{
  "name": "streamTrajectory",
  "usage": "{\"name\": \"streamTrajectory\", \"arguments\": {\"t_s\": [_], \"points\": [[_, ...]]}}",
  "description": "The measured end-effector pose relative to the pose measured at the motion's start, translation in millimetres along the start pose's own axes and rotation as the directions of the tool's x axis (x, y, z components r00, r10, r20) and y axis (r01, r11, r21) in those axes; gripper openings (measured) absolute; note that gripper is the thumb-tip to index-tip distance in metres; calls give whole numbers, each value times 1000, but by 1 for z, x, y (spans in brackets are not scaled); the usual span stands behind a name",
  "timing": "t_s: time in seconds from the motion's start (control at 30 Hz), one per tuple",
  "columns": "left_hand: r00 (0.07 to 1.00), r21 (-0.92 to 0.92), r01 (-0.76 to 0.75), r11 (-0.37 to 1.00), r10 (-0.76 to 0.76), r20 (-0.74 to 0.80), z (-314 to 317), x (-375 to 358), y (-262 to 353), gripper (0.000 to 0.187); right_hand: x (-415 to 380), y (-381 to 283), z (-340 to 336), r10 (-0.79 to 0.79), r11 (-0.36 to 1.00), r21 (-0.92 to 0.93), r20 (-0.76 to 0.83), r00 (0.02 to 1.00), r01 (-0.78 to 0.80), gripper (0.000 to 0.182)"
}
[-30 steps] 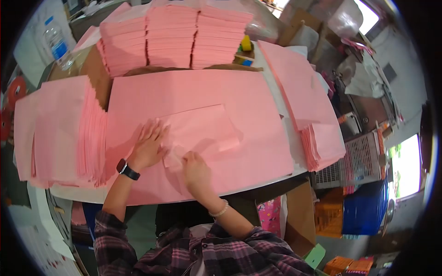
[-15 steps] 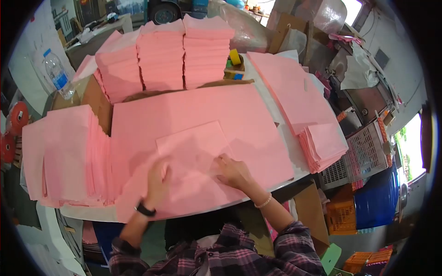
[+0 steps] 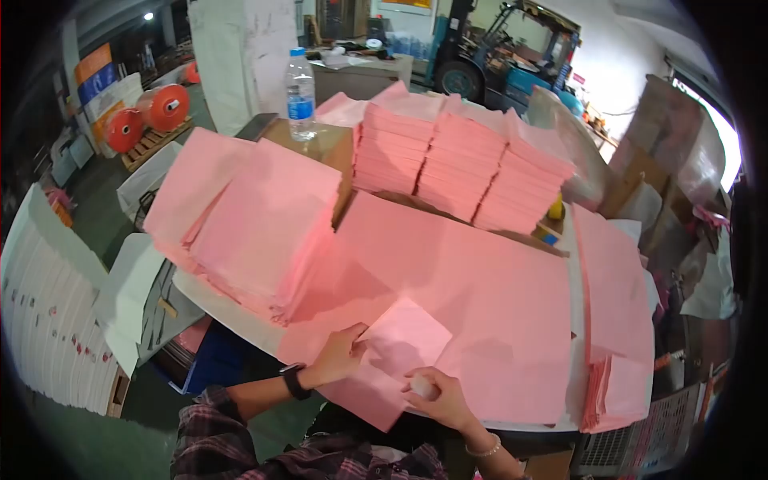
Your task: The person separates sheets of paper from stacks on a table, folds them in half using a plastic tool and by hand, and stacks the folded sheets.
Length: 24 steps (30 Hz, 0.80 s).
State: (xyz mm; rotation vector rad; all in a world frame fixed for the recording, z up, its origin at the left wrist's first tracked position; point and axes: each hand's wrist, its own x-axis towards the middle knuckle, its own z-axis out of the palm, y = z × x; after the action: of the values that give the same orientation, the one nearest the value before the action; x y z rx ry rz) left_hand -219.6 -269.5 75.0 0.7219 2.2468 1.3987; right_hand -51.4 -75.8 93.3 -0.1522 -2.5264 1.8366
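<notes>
A small pink sheet is tilted up off the larger pink sheets near the table's front edge. My left hand is closed with its fingertips on the sheet's left edge. At the sheet's lower right edge, my right hand is curled, with a pale rounded patch between thumb and fingers that I cannot make out. Below both hands, a pink flap reaches over the front edge. Under it all lies a broad layer of large pink sheets.
A pile of folded pink sheets stands on the left. Tall pink stacks line the back, beside a water bottle on a cardboard box. More pink sheets lie on the right, with a small folded bundle on them.
My view has swung left. The small sheet, flat before, is now raised and turned, and my hands have moved closer together at its edges.
</notes>
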Motion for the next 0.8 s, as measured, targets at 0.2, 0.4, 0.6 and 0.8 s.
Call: {"name": "streamTrajectory", "arguments": {"t_s": [0.2, 0.4, 0.6, 0.8], "points": [[809, 348, -314, 883, 441, -389, -152, 2, 99, 14, -5, 8, -10, 49, 992, 118, -125, 991, -34, 21], [652, 741, -53, 669, 586, -481, -272, 86, 51, 23, -7, 0, -5, 150, 987, 82, -131, 980, -140, 18], [635, 765, 46, 642, 573, -519, -253, 91, 49, 29, -18, 16, -6, 125, 990, 88, -168, 978, -111, 16], [622, 811, 128, 571, 590, -514, -238, 91, 47, 34, -31, 19, -13, 174, 979, 141, -193, 966, -148, 16]]}}
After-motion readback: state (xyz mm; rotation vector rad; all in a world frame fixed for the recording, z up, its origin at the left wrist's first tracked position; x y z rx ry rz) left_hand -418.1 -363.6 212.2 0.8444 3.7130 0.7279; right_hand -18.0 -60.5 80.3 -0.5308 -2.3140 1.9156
